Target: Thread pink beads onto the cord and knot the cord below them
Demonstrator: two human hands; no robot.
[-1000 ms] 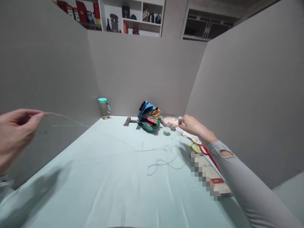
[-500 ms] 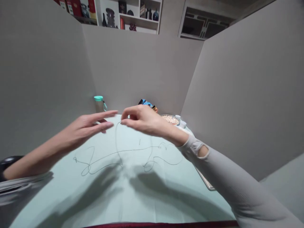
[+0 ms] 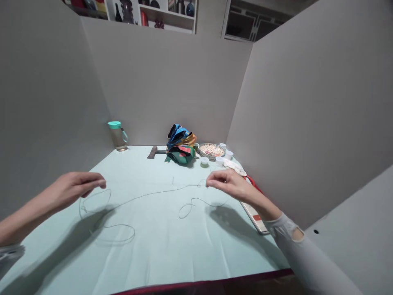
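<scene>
A long thin thread [image 3: 144, 196] runs across the pale green tablecloth [image 3: 159, 246] between my two hands and lies in loops on the cloth. My left hand [image 3: 75, 188] hovers at the left with fingers curled, pinching one end of the thread. My right hand [image 3: 229, 184] hovers at the right, fingertips pinched on the thread near its other end. A small dark needle [image 3: 172, 180] lies on the cloth behind the thread.
Grey partition walls enclose the table on three sides. At the back stand a teal-lidded bottle [image 3: 117, 136], a pile of colourful cloth [image 3: 180, 145], a patterned dish [image 3: 211, 150] and small white cups [image 3: 227, 155]. A phone [image 3: 254, 213] and red-handled scissors [image 3: 252, 183] lie at the right.
My hands, close together over the table's middle half a second ago, have moved apart, drawing the thread out between them. The view has tilted down and shifted.
</scene>
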